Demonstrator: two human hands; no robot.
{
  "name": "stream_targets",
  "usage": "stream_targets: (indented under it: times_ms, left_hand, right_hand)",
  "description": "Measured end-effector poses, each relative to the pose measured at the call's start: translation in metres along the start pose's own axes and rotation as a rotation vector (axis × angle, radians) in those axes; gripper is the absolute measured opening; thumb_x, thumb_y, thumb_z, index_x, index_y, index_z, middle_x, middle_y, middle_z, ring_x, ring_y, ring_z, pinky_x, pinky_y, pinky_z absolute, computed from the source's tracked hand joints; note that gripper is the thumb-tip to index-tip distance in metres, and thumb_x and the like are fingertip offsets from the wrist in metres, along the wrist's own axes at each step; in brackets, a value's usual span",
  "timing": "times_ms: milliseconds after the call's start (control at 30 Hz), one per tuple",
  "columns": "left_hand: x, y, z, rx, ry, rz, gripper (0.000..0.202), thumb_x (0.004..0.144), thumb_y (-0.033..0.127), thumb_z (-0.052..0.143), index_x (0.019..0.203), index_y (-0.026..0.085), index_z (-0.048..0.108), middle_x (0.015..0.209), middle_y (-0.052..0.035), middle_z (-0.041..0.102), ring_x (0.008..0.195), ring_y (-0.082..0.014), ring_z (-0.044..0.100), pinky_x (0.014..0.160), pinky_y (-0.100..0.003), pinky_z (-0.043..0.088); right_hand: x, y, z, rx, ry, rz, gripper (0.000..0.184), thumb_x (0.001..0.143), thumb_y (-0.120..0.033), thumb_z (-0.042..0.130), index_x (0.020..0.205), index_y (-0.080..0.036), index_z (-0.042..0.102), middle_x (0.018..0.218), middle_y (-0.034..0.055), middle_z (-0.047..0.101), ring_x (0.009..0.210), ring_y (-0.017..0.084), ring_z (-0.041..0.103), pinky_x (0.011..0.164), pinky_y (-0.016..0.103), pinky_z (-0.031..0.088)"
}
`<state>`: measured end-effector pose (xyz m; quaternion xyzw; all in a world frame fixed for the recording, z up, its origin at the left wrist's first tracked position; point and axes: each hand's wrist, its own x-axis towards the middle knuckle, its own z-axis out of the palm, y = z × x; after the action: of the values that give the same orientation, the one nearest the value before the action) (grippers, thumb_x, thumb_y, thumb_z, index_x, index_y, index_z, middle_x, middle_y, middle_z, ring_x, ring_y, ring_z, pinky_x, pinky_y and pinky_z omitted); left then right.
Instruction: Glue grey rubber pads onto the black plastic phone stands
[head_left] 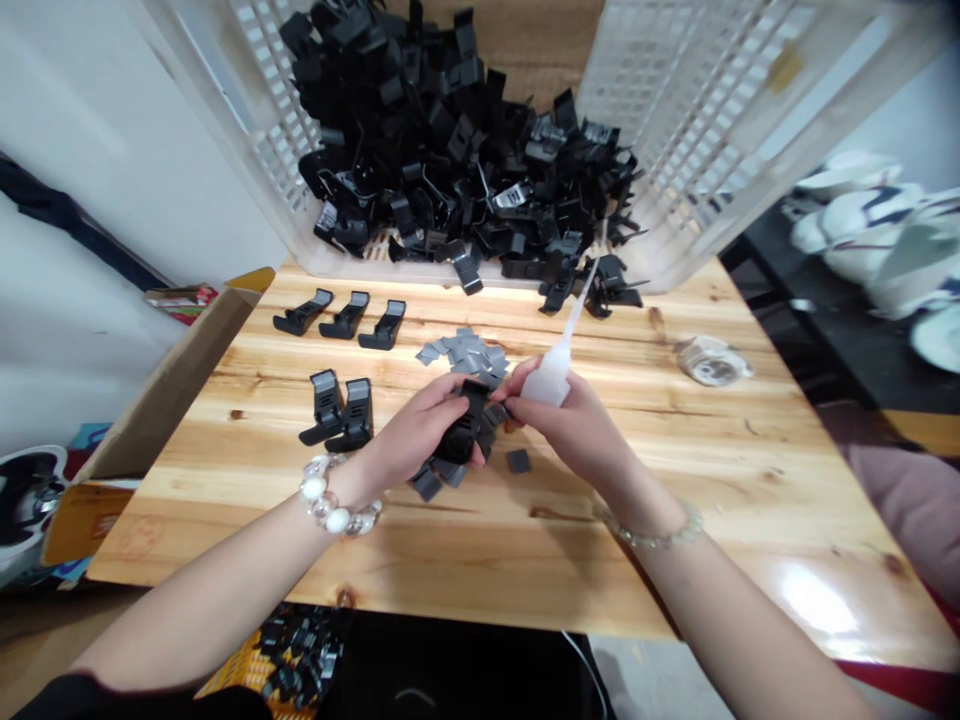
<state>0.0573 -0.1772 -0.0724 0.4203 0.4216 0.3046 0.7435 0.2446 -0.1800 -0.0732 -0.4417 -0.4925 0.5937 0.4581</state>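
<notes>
So: left hand [416,430] clasps a black plastic clip [466,430] above the pine bench [675,520]; right hand [574,425] pinches a white squeeze bottle [551,378] just beside it. Grey square pads [463,355] lie scattered around; a slotted plastic crate [720,130] heaps more clips; a tape roll [712,360] sits off right.

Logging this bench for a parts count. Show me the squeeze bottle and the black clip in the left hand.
Squeeze bottle [550,380]: head view, point on its translucent body.
Black clip [463,432]: head view, point on its middle, between the hands.
</notes>
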Motion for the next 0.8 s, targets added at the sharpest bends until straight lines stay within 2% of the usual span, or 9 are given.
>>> stream_targets:
  times_ms: [100,167,233,367,500,600,667,800]
  left_hand:
    - [-0.003,0.001,0.003,0.009,-0.043,-0.106,0.047,0.089,0.024,0.046,0.135,0.015,0.045,0.064,-0.0024,0.066,0.054,-0.0183,0.067,0.053,-0.03,0.055]
    - [-0.004,0.001,0.003,0.021,-0.075,-0.128,0.052,0.088,0.023,0.044,0.139,0.016,0.044,0.066,-0.0034,0.067,0.058,-0.0188,0.067,0.055,-0.031,0.056]
    - [-0.005,0.002,0.003,0.04,-0.105,-0.12,0.054,0.086,0.021,0.043,0.141,0.019,0.044,0.07,-0.0045,0.068,0.063,-0.0192,0.068,0.057,-0.031,0.056]
    - [-0.007,0.004,0.003,0.104,-0.145,-0.105,0.062,0.081,0.016,0.05,0.143,0.021,0.042,0.077,-0.0035,0.069,0.066,-0.0179,0.068,0.062,-0.03,0.057]
    - [-0.005,0.002,0.004,0.154,-0.167,-0.06,0.061,0.086,0.021,0.055,0.145,0.02,0.039,0.073,-0.0017,0.065,0.064,-0.0164,0.066,0.06,-0.028,0.056]
    - [-0.003,0.0,0.004,0.152,-0.158,-0.032,0.054,0.09,0.029,0.055,0.142,0.022,0.041,0.075,-0.002,0.064,0.065,-0.0166,0.065,0.058,-0.028,0.055]
    - [-0.003,0.0,0.004,0.127,-0.128,-0.04,0.054,0.09,0.027,0.054,0.142,0.023,0.041,0.076,-0.0024,0.065,0.063,-0.0159,0.064,0.055,-0.026,0.054]
    - [-0.002,0.002,0.0,0.088,-0.047,-0.021,0.056,0.086,0.02,0.052,0.141,0.021,0.041,0.075,-0.0024,0.065,0.058,-0.0139,0.061,0.051,-0.023,0.049]
  right_hand:
    - [-0.004,-0.003,0.005,-0.195,-0.023,-0.056,0.008,0.075,-0.015,0.066,0.081,-0.019,0.065,0.087,0.0021,0.067,0.082,0.016,0.059,0.076,0.031,0.047]
    - [-0.005,-0.003,0.008,-0.256,-0.035,-0.073,0.013,0.075,-0.015,0.065,0.087,-0.02,0.065,0.09,0.0019,0.067,0.085,0.017,0.06,0.08,0.033,0.046]
    - [-0.006,0.0,0.01,-0.277,-0.037,-0.065,0.016,0.076,-0.016,0.065,0.091,-0.022,0.063,0.091,0.0013,0.067,0.084,0.017,0.061,0.078,0.033,0.047]
    - [-0.006,0.008,0.011,-0.313,-0.039,-0.049,0.014,0.077,-0.019,0.066,0.089,-0.023,0.06,0.085,0.0,0.066,0.077,0.017,0.06,0.072,0.032,0.046]
    - [-0.007,0.014,0.013,-0.3,-0.039,-0.047,0.011,0.078,-0.02,0.065,0.088,-0.023,0.059,0.083,0.0001,0.065,0.075,0.017,0.059,0.068,0.031,0.045]
    - [-0.008,0.015,0.015,-0.325,0.019,-0.078,0.012,0.077,-0.02,0.065,0.088,-0.024,0.06,0.084,0.0005,0.064,0.077,0.017,0.058,0.07,0.031,0.045]
    - [-0.008,0.012,0.014,-0.297,0.054,-0.072,0.016,0.076,-0.02,0.068,0.089,-0.023,0.06,0.086,0.0008,0.063,0.078,0.017,0.058,0.072,0.032,0.045]
    - [-0.003,0.007,0.006,-0.083,0.091,-0.024,0.027,0.073,-0.025,0.074,0.095,-0.022,0.058,0.081,-0.0016,0.058,0.071,0.013,0.053,0.067,0.03,0.044]
